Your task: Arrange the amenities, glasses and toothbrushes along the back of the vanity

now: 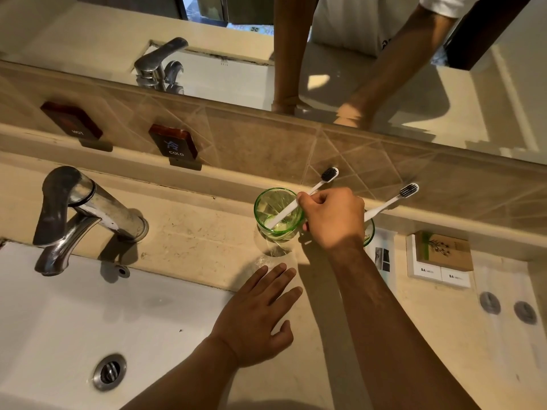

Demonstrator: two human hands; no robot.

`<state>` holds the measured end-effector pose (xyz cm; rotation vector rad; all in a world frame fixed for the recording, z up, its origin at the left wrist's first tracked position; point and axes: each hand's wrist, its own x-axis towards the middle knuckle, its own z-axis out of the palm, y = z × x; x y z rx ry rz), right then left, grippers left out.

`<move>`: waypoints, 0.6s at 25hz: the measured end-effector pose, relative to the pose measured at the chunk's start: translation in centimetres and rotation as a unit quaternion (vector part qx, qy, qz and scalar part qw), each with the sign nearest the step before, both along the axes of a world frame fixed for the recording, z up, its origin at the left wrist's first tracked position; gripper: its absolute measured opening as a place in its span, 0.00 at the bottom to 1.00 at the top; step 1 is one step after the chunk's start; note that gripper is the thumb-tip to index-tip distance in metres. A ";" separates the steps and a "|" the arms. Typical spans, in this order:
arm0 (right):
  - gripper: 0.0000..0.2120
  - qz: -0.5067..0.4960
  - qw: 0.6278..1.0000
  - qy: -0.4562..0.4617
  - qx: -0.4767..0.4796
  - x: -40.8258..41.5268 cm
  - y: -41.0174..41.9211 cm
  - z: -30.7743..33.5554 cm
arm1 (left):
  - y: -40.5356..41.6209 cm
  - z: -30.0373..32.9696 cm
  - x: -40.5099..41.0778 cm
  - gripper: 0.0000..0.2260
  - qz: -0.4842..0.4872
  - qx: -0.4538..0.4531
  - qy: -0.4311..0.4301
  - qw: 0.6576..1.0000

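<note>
Down near the camera, the left hand lies flat, palm down, on the vanity top at the edge of the white sink. Its fingers are straight and a little spread, and it holds nothing. From the lower right, the right arm reaches up and forward across the counter. The right hand is curled, with the back of the hand up. Its thumb and first fingers pinch the white handle of a toothbrush. That toothbrush leans inside a green glass, with its dark bristles up and pointing to the tiled back wall. The glass stands on the counter near the back ledge, just left of the hand. A second toothbrush leans the same way in a second glass. The hand hides most of that glass, so I can only see a bit of its green rim. Farther right, by the back ledge, a brown soap box sits on white packets. A silver tap stands on the left, over the sink.
</note>
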<state>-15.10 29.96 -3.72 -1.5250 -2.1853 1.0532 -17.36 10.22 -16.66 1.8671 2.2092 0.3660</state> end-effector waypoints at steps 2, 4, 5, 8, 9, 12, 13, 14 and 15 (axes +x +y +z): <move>0.22 -0.002 1.000 0.002 -0.003 0.1 0.0 -0.2 | 0.0 -0.1 0.0 0.26 -0.003 -0.007 0.002 1.000; 0.24 -0.004 1.000 0.006 0.009 0.2 -0.1 -0.2 | 0.0 0.0 -0.1 0.26 -0.004 -0.009 0.004 1.000; 0.24 -0.005 1.000 0.010 0.015 0.2 -0.2 0.0 | 0.0 0.0 -0.1 0.26 -0.004 -0.011 0.001 1.000; 0.22 0.000 0.999 0.007 0.043 0.7 -0.4 0.3 | 0.0 -0.2 0.0 0.26 -0.005 -0.006 -0.003 1.000; 0.19 0.001 0.998 0.012 0.059 1.2 -0.7 0.2 | 0.1 -0.2 0.0 0.26 -0.006 -0.004 -0.004 1.000; 0.11 0.013 0.986 0.097 0.134 4.1 -2.4 -0.7 | 0.1 0.0 -0.2 0.26 -0.015 0.002 0.005 1.000; 0.09 0.021 0.983 0.110 0.143 5.3 -3.1 -1.2 | 0.2 0.1 -0.3 0.26 -0.016 0.001 0.011 1.000; 0.08 0.039 0.983 0.109 0.140 6.7 -3.7 -1.8 | 0.3 0.2 -0.2 0.25 -0.017 -0.001 0.009 1.000; 0.07 0.071 0.985 0.093 0.130 8.2 -4.4 -2.3 | 0.3 0.7 -0.1 0.25 -0.016 -0.002 0.012 1.000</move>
